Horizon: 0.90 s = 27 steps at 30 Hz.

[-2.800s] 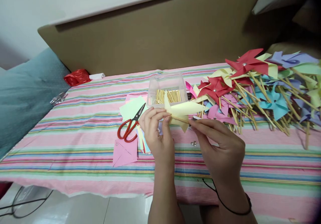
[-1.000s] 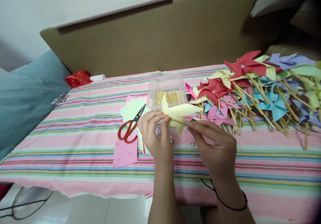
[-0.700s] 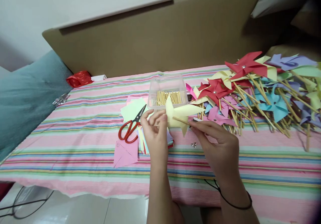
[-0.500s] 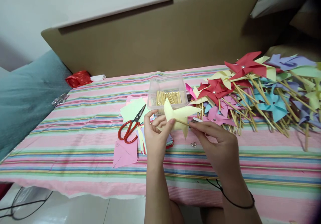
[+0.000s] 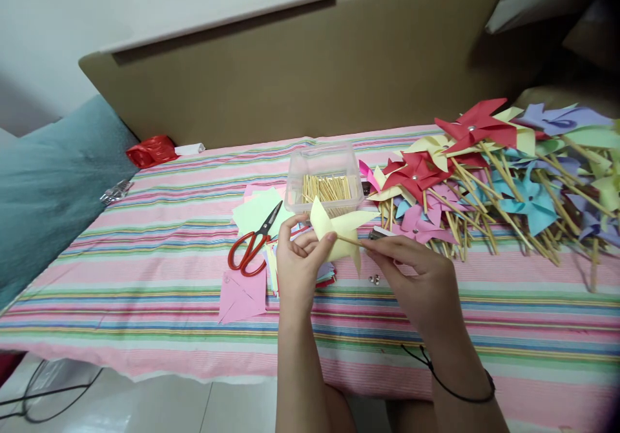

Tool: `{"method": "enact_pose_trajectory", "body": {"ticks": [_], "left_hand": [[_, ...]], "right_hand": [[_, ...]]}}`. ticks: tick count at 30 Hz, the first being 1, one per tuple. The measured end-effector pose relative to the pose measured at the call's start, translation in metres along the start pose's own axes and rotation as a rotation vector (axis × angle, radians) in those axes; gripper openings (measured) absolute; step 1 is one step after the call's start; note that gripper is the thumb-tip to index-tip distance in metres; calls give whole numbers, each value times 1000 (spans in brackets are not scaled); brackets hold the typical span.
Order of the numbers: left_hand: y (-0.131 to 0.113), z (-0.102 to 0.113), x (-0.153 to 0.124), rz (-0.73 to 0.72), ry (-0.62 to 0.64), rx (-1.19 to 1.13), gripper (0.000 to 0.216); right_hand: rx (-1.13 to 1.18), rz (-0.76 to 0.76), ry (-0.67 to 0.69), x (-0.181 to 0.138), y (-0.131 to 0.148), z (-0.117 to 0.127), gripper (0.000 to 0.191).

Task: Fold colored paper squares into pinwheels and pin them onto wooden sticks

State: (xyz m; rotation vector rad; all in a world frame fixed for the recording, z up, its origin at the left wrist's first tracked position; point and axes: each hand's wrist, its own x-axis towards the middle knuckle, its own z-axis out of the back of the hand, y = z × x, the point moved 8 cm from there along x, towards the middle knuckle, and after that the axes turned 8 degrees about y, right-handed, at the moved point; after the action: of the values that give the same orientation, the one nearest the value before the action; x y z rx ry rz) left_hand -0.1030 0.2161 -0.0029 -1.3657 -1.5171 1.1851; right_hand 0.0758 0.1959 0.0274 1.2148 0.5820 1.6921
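Note:
I hold a pale yellow paper pinwheel [image 5: 339, 225] just above the striped bedspread [image 5: 145, 252]. My left hand [image 5: 298, 262] pinches its centre with thumb and fingers closed. My right hand [image 5: 419, 278] grips the thin wooden stick [image 5: 349, 240] that runs into the pinwheel's back. Behind the pinwheel stands a clear plastic box [image 5: 323, 178] filled with wooden sticks. A few small metal pins [image 5: 374, 280] lie on the cloth under my right hand.
Red-handled scissors [image 5: 252, 242] lie on a stack of coloured paper squares [image 5: 256, 210], with a pink cut square [image 5: 241, 294] in front. A heap of finished pinwheels [image 5: 489, 174] fills the right side. A red bag [image 5: 150, 150] sits far left by the headboard [image 5: 310, 71].
My left hand shifted its pinch on the pinwheel's centre, and the pinwheel dropped slightly lower and nearer to me. My right hand kept hold of the stick.

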Motion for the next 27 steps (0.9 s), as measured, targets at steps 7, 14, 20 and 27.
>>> {"method": "enact_pose_trajectory", "body": {"ticks": [7, 14, 20, 27], "left_hand": [[1, 9, -1, 7, -110, 0, 56], [-1, 40, -8, -32, -429, -12, 54], [1, 45, -9, 39, -480, 55, 59], [-3, 46, -7, 80, -434, 11, 56]], "right_hand": [[-1, -1, 52, 0, -4, -3, 16], [-173, -21, -45, -5, -21, 17, 11], [-204, 16, -75, -6, -21, 25, 7], [-178, -68, -216, -10, -31, 41, 11]]}}
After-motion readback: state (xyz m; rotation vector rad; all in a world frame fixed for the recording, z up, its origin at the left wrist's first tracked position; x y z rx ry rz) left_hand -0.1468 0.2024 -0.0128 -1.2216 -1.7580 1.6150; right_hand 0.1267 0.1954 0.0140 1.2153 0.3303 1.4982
